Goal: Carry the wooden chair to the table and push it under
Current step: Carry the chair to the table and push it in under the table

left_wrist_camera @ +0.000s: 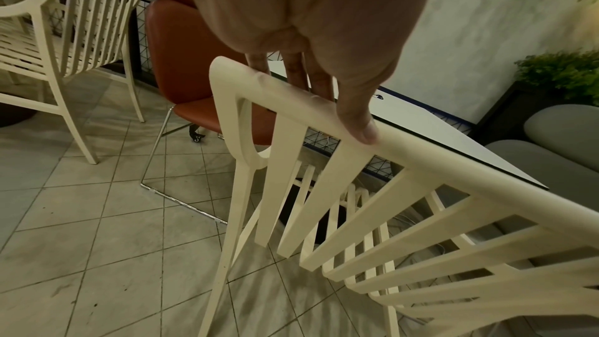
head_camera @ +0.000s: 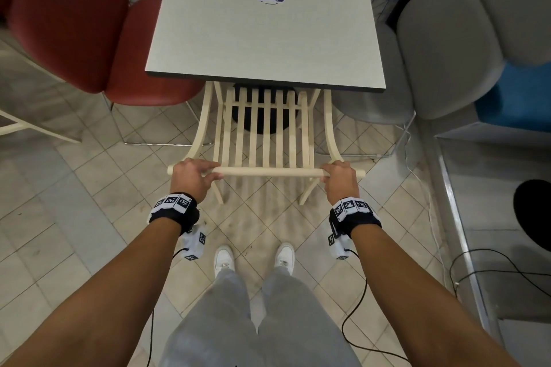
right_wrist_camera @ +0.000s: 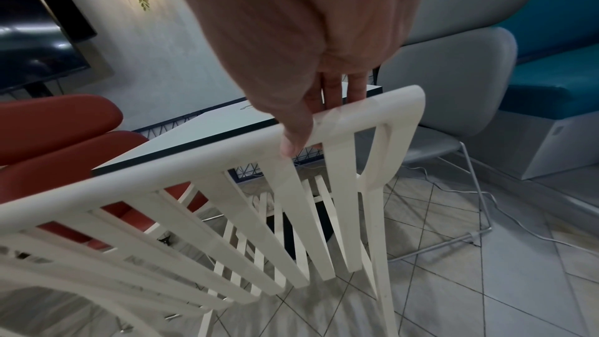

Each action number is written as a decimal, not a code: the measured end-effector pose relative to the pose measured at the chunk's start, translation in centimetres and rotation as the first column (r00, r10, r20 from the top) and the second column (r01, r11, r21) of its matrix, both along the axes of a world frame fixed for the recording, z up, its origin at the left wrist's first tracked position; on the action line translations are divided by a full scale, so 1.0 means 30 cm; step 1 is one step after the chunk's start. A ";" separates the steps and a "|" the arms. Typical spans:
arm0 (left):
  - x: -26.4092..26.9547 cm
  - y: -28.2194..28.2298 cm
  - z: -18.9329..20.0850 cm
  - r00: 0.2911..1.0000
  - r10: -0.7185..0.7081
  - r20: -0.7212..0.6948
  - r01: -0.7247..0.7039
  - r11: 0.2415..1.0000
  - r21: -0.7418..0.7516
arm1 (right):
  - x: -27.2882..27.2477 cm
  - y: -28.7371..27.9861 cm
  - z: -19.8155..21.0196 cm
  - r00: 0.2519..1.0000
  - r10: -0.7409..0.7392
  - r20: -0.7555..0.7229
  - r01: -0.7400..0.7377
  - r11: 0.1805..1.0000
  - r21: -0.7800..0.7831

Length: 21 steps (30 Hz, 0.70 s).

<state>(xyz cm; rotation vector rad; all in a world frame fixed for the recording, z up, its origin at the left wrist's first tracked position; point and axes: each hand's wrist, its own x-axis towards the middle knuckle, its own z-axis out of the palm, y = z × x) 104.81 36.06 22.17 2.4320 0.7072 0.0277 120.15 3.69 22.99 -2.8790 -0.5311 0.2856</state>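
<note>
A cream slatted wooden chair (head_camera: 269, 171) faces the pale grey table (head_camera: 262, 39), with the front of its seat hidden under the table's near edge. My left hand (head_camera: 190, 176) grips the left end of the chair's top rail (left_wrist_camera: 324, 117), thumb on the near side and fingers over the far side. My right hand (head_camera: 340, 179) grips the right end of the same top rail (right_wrist_camera: 356, 117) in the same way. The back slats (right_wrist_camera: 291, 214) run down to the seat, and the rear legs stand on the tiled floor.
A red padded chair (head_camera: 89, 24) stands left of the table, a grey padded chair (head_camera: 441, 48) to the right, with a blue seat (head_camera: 515, 98) beyond it. The table's black base (head_camera: 262, 119) sits under its top. Another cream chair (left_wrist_camera: 64, 35) stands far left. Cables trail on the right floor (head_camera: 492, 271).
</note>
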 end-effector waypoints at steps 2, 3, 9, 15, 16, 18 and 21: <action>-0.002 0.007 -0.004 1.000 -0.013 -0.008 0.013 1.000 0.004 | -0.001 0.002 0.001 1.000 0.001 -0.003 -0.001 1.000 -0.008; -0.005 0.011 -0.007 1.000 -0.018 -0.006 0.018 1.000 0.006 | -0.001 0.002 0.001 1.000 0.004 -0.001 -0.004 1.000 -0.011; -0.010 0.016 -0.003 1.000 -0.002 0.016 0.003 0.999 -0.032 | -0.011 -0.001 0.003 1.000 0.014 0.007 -0.014 1.000 0.014; -0.013 0.012 0.010 1.000 0.008 0.005 -0.008 0.999 -0.031 | -0.020 0.003 0.012 1.000 0.015 0.005 -0.016 0.998 0.060; -0.013 0.008 0.016 1.000 0.016 -0.013 -0.017 1.000 -0.025 | -0.021 0.003 0.013 1.000 0.017 0.001 -0.017 0.998 0.058; -0.012 0.003 0.020 0.999 0.021 -0.039 -0.021 1.000 -0.006 | -0.027 -0.001 0.008 1.000 0.016 -0.001 -0.016 0.997 0.073; -0.025 -0.019 0.037 0.998 0.064 0.022 -0.062 0.996 -0.063 | -0.064 -0.025 0.006 0.999 -0.045 0.007 0.043 0.976 0.212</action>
